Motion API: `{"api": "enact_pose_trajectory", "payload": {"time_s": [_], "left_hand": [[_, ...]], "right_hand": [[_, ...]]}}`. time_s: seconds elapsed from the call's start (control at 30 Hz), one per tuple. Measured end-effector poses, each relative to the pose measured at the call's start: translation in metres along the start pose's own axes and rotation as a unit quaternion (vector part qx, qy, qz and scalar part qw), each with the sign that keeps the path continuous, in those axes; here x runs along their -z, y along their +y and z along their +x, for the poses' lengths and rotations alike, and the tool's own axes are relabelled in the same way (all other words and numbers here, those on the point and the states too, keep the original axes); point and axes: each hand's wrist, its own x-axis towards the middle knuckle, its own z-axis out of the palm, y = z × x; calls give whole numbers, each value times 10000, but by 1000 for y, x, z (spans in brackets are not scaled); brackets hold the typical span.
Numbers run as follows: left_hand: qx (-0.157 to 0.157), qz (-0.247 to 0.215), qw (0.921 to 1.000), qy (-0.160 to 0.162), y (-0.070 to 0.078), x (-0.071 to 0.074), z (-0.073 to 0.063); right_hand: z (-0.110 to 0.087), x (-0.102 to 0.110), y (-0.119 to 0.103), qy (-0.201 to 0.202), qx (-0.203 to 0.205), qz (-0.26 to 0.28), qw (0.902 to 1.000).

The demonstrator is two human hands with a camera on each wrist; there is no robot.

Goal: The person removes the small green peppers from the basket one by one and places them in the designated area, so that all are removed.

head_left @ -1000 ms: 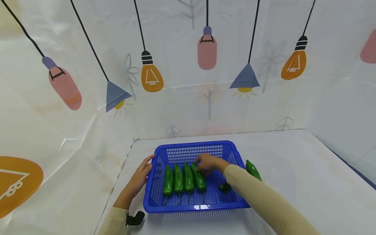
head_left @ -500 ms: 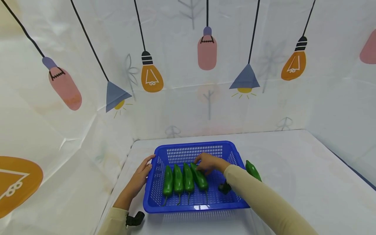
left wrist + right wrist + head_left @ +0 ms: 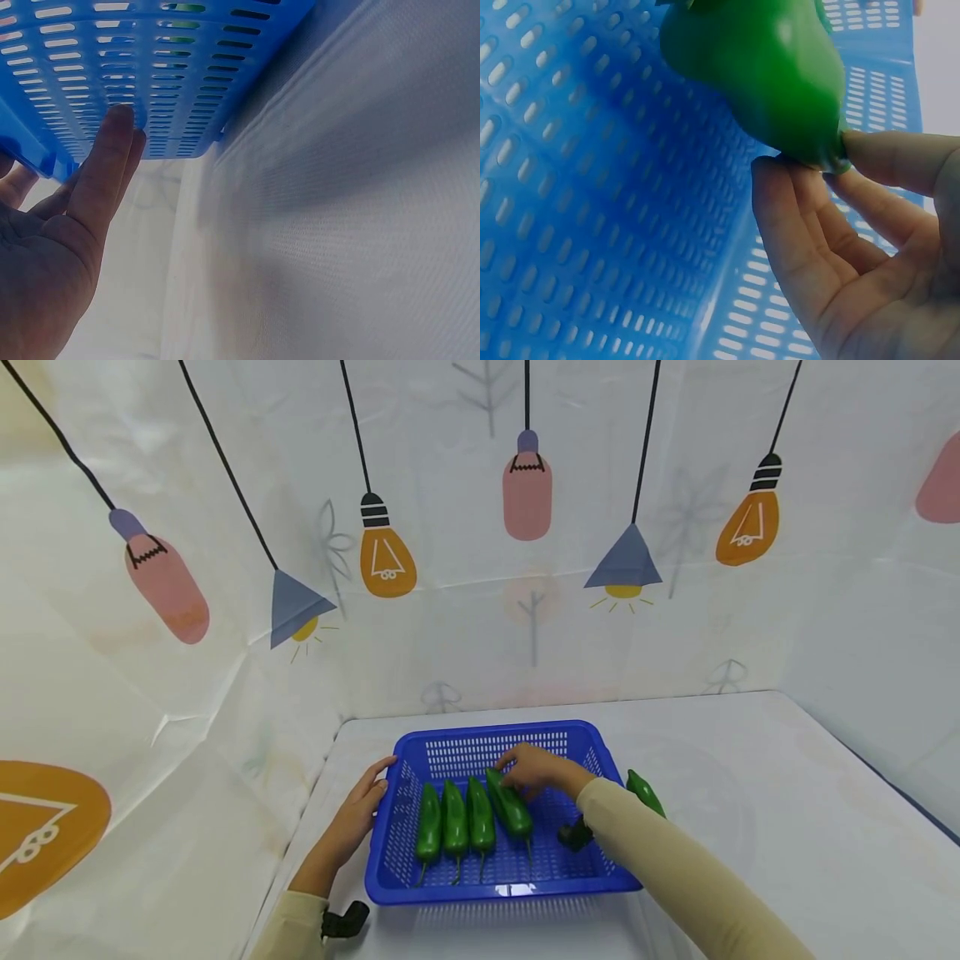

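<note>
A blue perforated basket stands on the white table. Several long green chili peppers lie side by side inside, stems toward the front. My right hand pinches the narrow tip of the rightmost chili pepper between thumb and fingers; in the right wrist view the tip of this chili pepper shows close at the fingertips. It lies slanted, a gap apart from the neighbouring chili pepper. With fairly straight fingers, my left hand touches the basket's left side near the back corner; fingers press its outer wall.
Outside the basket on the right, another green chili pepper lies on the table, partly behind my right sleeve. A white patterned sheet hangs behind the table and along its left.
The rightmost chili pepper has shifted slightly to the right and back with my right hand, widening the gap to its neighbour. My left hand and the basket hold their place.
</note>
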Motion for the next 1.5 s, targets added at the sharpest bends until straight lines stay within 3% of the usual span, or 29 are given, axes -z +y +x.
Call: {"api": "enact_pose_trajectory", "payload": {"time_s": [0.57,0.8,1.5], "left_hand": [[128,-289,9995,92,-6,0,-1],[73,-95,9999,-2,-7,-1,0],[31,-124,9999,27,-3,3,0]], "right_hand": [[-12,20,-6,-10,182,89,9998],[-22,34,-8,2,343,320,9989],[-39,62,-14,-5,748,472,9961]]}}
